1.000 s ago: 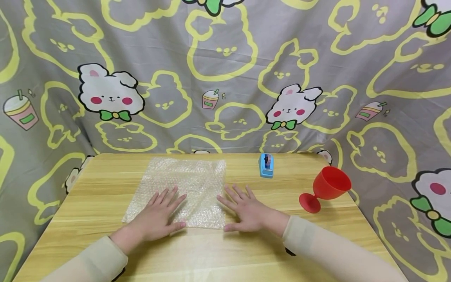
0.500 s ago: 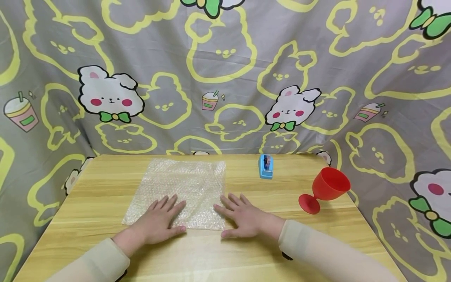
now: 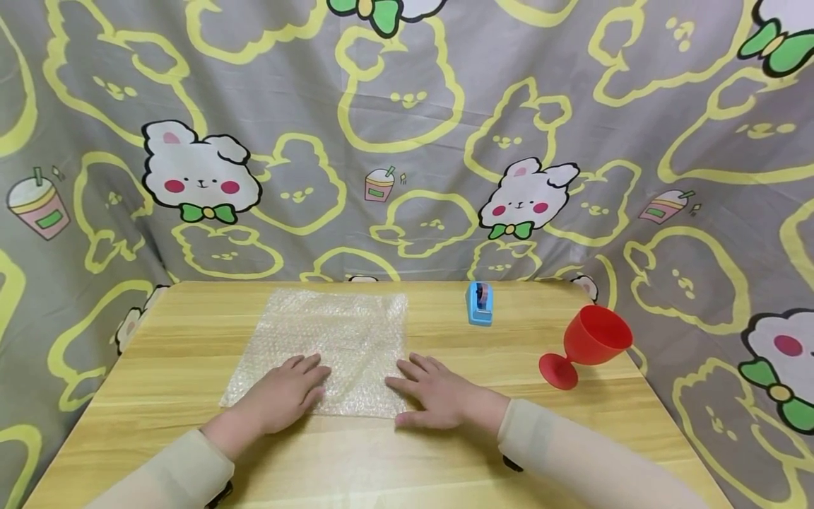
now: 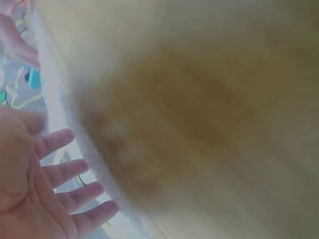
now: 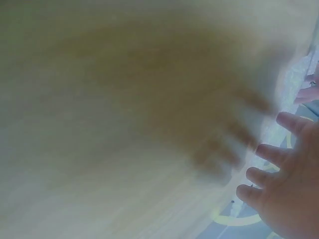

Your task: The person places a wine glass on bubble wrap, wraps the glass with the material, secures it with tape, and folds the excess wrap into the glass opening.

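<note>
A square sheet of bubble wrap lies flat on the wooden table. My left hand hovers palm down over its near left part, fingers gently bent and the thumb close to them. At the near right corner is my right hand, its fingers spread and their tips overlapping the sheet's right edge. Neither hand holds anything. In the left wrist view the left fingers hang a little above their shadows on the table. The right fingers likewise show apart from the tabletop in the right wrist view.
A blue tape dispenser with a roll of tape stands at the back, right of the sheet. Farther right, a red goblet lies tipped on its side near the table's right edge. A patterned grey curtain encloses the table behind and on both sides.
My left thumb has drawn in toward the fingers, which have bent slightly. My right hand has shifted a little left and nearer to me. Sheet, dispenser and goblet stay put.
</note>
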Motion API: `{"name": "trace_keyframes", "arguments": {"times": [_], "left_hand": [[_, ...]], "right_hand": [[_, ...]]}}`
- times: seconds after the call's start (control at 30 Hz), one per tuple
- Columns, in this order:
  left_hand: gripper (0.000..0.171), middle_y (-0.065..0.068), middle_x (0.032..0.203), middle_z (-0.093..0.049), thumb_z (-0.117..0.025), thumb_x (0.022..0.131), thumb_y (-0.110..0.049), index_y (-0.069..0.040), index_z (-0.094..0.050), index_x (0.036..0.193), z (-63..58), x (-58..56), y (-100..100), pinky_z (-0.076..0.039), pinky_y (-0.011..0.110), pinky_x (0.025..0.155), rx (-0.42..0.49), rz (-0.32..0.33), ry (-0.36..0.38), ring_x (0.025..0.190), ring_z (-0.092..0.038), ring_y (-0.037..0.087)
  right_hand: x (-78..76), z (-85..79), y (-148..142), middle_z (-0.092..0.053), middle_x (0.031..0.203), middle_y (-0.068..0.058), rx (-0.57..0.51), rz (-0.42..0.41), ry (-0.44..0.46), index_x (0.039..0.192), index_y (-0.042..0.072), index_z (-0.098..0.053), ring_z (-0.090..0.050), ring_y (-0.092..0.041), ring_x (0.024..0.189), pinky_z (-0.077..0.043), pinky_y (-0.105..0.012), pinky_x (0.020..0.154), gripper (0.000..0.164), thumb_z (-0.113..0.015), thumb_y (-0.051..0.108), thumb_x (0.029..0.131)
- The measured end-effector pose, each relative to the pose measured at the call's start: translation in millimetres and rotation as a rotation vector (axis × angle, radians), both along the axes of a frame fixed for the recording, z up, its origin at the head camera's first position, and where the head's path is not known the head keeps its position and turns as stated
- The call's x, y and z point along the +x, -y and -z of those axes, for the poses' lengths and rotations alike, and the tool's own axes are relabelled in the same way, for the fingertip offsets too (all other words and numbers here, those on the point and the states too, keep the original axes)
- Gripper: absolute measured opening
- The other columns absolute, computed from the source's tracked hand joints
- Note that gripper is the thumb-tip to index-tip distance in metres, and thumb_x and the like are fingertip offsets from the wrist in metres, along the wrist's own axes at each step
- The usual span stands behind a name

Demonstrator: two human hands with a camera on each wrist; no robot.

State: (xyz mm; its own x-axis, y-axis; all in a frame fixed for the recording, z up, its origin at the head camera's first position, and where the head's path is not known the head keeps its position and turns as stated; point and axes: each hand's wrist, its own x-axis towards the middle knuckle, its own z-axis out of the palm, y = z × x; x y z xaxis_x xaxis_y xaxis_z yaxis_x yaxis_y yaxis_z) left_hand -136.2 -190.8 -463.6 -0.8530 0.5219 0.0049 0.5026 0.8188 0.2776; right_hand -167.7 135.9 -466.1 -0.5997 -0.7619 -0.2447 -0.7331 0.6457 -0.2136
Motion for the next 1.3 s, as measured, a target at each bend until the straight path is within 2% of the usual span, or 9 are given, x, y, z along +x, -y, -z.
{"name": "trace_keyframes", "arguments": {"times": [0.07, 0.17, 0.3, 0.5, 0.67, 0.93, 1.07, 1.23, 1.3], "left_hand": [[0.031, 0.024, 0.137, -0.055, -0.058, 0.102, -0.016, -0.004, -0.062, 0.129, -1.8, -3.8, 0.5, -0.048, 0.062, 0.096, 0.005, 0.011, -0.043, 0.123, -0.053, 0.047], [0.023, 0.017, 0.123, -0.062, -0.064, 0.096, -0.004, -0.004, -0.066, 0.119, -2.2, -9.3, 1.1, -0.053, 0.054, 0.092, 0.020, 0.012, -0.094, 0.113, -0.059, 0.039], [0.020, 0.011, 0.111, -0.064, -0.068, 0.092, -0.001, -0.004, -0.068, 0.112, -0.5, -14.1, 1.8, -0.055, 0.046, 0.090, 0.020, -0.002, -0.130, 0.103, -0.062, 0.031], [0.023, 0.009, 0.107, -0.063, -0.072, 0.088, -0.002, -0.002, -0.067, 0.111, 0.8, -17.3, 1.0, -0.056, 0.043, 0.086, -0.002, -0.022, -0.117, 0.098, -0.061, 0.029], [0.031, 0.016, 0.114, -0.060, -0.074, 0.089, -0.010, 0.000, -0.064, 0.117, -1.0, -15.5, 3.7, -0.054, 0.047, 0.088, -0.025, -0.077, -0.075, 0.105, -0.059, 0.034], [0.058, 0.037, 0.141, -0.043, -0.072, 0.091, -0.037, -0.004, -0.054, 0.135, -4.0, -15.2, 14.3, -0.037, 0.070, 0.102, -0.068, -0.173, 0.030, 0.128, -0.037, 0.063], [0.068, 0.036, 0.142, -0.042, -0.071, 0.090, -0.045, -0.002, -0.051, 0.138, -0.5, -16.9, 18.7, -0.036, 0.070, 0.103, -0.077, -0.195, 0.046, 0.127, -0.038, 0.063], [0.061, 0.031, 0.139, -0.048, -0.066, 0.094, -0.044, -0.002, -0.053, 0.137, -1.0, -18.9, 19.1, -0.044, 0.066, 0.096, -0.097, -0.174, 0.024, 0.123, -0.045, 0.056], [0.054, 0.029, 0.138, -0.049, -0.062, 0.098, -0.039, -0.002, -0.054, 0.137, -2.4, -19.6, 18.6, -0.046, 0.064, 0.096, -0.109, -0.161, 0.019, 0.122, -0.047, 0.054]], "right_hand": [[-1.1, -0.6, 1.2, -0.024, 0.164, -0.013, -0.004, 0.009, 0.000, 0.158, 0.029, -0.031, -0.015, -0.040, 0.150, -0.018, -0.055, 0.120, 0.075, -0.038, 0.070, 0.097], [-3.6, -2.3, 4.2, -0.035, 0.158, -0.013, -0.018, -0.002, -0.039, 0.154, 0.026, -0.041, -0.024, -0.038, 0.148, -0.024, -0.051, 0.119, 0.068, -0.043, 0.064, 0.099], [-7.1, -3.2, 12.7, -0.052, 0.137, -0.010, -0.067, -0.042, -0.142, 0.138, 0.018, -0.059, -0.045, -0.028, 0.132, -0.039, -0.040, 0.112, 0.048, -0.053, 0.048, 0.102], [-11.9, -6.4, 26.9, -0.058, 0.124, -0.007, -0.114, -0.061, -0.210, 0.106, 0.014, -0.071, -0.055, -0.020, 0.116, -0.048, -0.031, 0.101, 0.024, -0.062, 0.035, 0.100], [-19.1, -5.3, 33.6, -0.062, 0.112, -0.002, -0.125, -0.067, -0.200, 0.092, 0.016, -0.071, -0.060, -0.014, 0.099, -0.051, -0.026, 0.092, 0.015, -0.067, 0.030, 0.096], [-25.0, -2.4, 38.7, -0.054, 0.088, 0.007, -0.168, -0.018, -0.182, 0.083, 0.020, -0.067, -0.050, -0.010, 0.081, -0.048, -0.023, 0.077, 0.012, -0.073, 0.025, 0.093], [-23.3, -2.6, 41.2, -0.053, 0.088, 0.006, -0.121, 0.023, -0.205, 0.093, 0.017, -0.066, -0.049, -0.011, 0.081, -0.048, -0.024, 0.075, 0.013, -0.073, 0.028, 0.092], [-20.2, -1.7, 42.9, -0.060, 0.106, -0.002, -0.064, 0.088, -0.206, 0.132, 0.012, -0.061, -0.053, -0.016, 0.091, -0.051, -0.029, 0.082, 0.047, -0.069, 0.039, 0.094], [-19.4, -1.8, 42.9, -0.060, 0.108, -0.004, -0.048, 0.106, -0.203, 0.137, 0.014, -0.059, -0.051, -0.017, 0.092, -0.051, -0.029, 0.081, 0.052, -0.068, 0.042, 0.094]]}}
